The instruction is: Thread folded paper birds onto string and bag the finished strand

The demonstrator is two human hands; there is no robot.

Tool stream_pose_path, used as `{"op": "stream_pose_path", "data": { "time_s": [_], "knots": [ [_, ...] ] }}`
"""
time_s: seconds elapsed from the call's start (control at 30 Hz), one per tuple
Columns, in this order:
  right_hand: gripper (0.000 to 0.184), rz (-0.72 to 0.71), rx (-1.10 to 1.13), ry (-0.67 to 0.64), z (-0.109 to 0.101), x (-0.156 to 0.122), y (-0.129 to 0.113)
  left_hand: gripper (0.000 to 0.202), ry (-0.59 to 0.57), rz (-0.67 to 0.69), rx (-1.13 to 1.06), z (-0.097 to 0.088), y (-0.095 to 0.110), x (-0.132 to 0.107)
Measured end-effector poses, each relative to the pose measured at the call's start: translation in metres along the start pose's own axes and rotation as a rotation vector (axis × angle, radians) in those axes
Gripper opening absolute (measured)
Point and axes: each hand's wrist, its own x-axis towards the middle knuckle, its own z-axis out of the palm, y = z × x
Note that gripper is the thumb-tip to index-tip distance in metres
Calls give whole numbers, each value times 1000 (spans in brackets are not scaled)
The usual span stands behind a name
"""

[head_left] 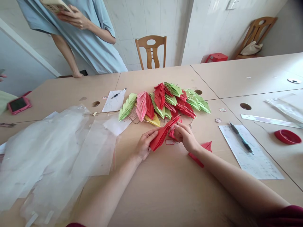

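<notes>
My left hand (145,143) grips a long stack of folded red paper pieces (163,134) from below, just above the wooden table (165,189). My right hand (186,136) is pinched on the stack's right end, beside a small red folded piece (171,133). Behind both hands lies a heap of folded paper strings in red, green, pink and yellow (165,101). Another red folded piece (201,151) lies on the table under my right forearm. A thin wire or thread runs from the heap, barely visible.
Clear plastic bags (47,157) cover the left of the table. A paper sheet with a pen (241,142) lies on the right, near a red lid (287,136). A pink phone (18,104) sits far left. A person in light blue (94,34) stands behind, holding something; wooden chairs (151,50) stand beyond.
</notes>
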Motion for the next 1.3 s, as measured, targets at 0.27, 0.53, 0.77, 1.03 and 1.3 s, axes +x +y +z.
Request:
{"op": "stream_pose_path", "data": {
  "time_s": [0.27, 0.53, 0.77, 1.03, 1.3],
  "knots": [
    [36, 46, 82, 4, 0, 1, 1, 44, -14, -9, -7, 0, 1, -1],
    [37, 120, 110, 29, -1, 1, -2, 51, 6, -28, -25, -2, 0, -1],
    [23, 183, 65, -7, 3, -1, -2, 48, -3, -40, -4, -3, -2, 0],
    [35, 167, 96, -46, 0, 1, 2, 48, -7, -39, -42, -2, -1, -1],
    [56, 155, 19, -4, 4, -1, 2, 48, -25, -42, -23, -1, 1, -3]
  ]
}}
